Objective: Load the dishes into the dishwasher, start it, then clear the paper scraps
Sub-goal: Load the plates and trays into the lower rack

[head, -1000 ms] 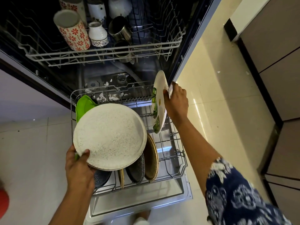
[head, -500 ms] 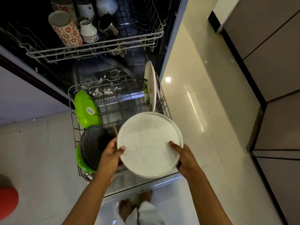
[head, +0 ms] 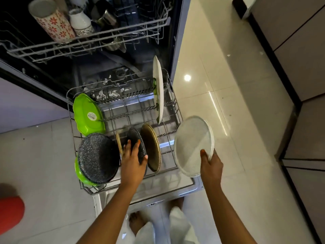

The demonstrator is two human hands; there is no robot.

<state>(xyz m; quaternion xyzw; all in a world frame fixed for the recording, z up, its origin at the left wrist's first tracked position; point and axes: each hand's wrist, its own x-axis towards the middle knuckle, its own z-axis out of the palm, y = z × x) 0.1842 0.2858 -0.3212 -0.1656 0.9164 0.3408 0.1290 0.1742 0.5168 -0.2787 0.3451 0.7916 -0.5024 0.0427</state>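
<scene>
My right hand point(head: 211, 164) pinches the large round white speckled plate point(head: 192, 145) by its lower rim. Left of that grip, my left hand point(head: 132, 161) clasps a racked dark speckled plate point(head: 136, 142). I'd steady it, then slot the white one beyond my fingers in the wire lower rack point(head: 178, 110).

1. Left hand point(head: 134, 162) is out ahead on a straight arm, fingers curled over the rim of the dark speckled round plate point(head: 135, 135).
2. Right hand point(head: 211, 166) pinches the white speckled round plate point(head: 192, 145), thumb on its face.
</scene>
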